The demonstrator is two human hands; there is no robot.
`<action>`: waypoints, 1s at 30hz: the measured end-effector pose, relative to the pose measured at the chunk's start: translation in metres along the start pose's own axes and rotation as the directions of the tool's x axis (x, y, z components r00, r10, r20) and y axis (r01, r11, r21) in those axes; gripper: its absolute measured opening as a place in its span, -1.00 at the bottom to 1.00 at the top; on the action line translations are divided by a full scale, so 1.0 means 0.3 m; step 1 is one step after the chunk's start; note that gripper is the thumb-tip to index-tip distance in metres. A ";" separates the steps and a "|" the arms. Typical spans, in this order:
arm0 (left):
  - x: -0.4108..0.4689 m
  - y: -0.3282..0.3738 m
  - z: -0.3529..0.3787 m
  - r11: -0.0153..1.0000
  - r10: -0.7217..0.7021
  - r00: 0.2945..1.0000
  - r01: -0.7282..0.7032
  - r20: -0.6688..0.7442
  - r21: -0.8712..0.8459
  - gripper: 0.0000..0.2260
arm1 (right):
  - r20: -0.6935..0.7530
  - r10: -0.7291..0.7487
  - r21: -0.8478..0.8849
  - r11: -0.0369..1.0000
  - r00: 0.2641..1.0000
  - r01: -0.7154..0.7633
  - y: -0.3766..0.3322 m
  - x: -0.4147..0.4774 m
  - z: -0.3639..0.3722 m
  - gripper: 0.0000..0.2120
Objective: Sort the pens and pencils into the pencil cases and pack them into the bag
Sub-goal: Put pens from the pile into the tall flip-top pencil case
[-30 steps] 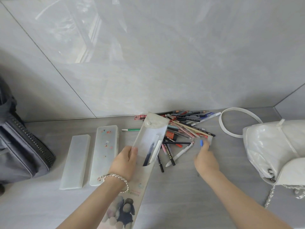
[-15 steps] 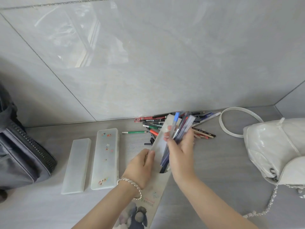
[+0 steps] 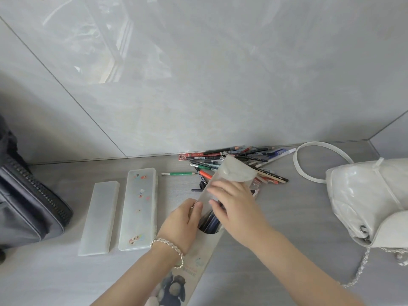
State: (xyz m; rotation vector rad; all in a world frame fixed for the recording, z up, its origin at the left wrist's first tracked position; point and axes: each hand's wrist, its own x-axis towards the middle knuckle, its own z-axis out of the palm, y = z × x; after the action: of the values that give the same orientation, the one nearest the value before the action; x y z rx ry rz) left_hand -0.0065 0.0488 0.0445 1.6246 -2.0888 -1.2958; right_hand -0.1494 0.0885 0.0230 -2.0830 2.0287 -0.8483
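Note:
A long translucent pouch case (image 3: 237,172) with a snap flap and a cartoon print lies slanted at the centre. My left hand (image 3: 182,224) grips its left edge. My right hand (image 3: 235,205) rests on top of the pouch, fingers spread over dark pens (image 3: 209,220) that sit inside it. A pile of pens and pencils (image 3: 240,159) lies behind the pouch against the wall. One green pencil (image 3: 178,173) lies apart to the left. Two frosted hard cases lie closed at the left: a plain one (image 3: 99,217) and one with stickers (image 3: 139,208).
A dark grey zipped bag (image 3: 26,204) stands at the far left edge. A white quilted handbag (image 3: 373,199) with a chain and a looped strap (image 3: 309,151) lies at the right. A tiled wall rises right behind the pens.
My right hand reached into the pile, lifted a bunch of pens, and slid them into the pouch; the hand now lies flat on it. The pile has shrunk.

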 end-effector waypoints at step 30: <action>0.086 -0.087 -0.116 0.967 -0.255 0.949 0.250 -0.186 -0.050 -0.64 | 0.010 0.926 0.474 0.328 0.378 -0.817 0.262 0.023 0.064 -0.65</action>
State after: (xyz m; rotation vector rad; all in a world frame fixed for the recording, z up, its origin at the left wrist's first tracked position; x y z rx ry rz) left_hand 0.0232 0.0086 0.0374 1.9709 -1.7921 -1.1751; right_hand -0.2106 0.0685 -0.0265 -0.3849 2.3412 -1.1514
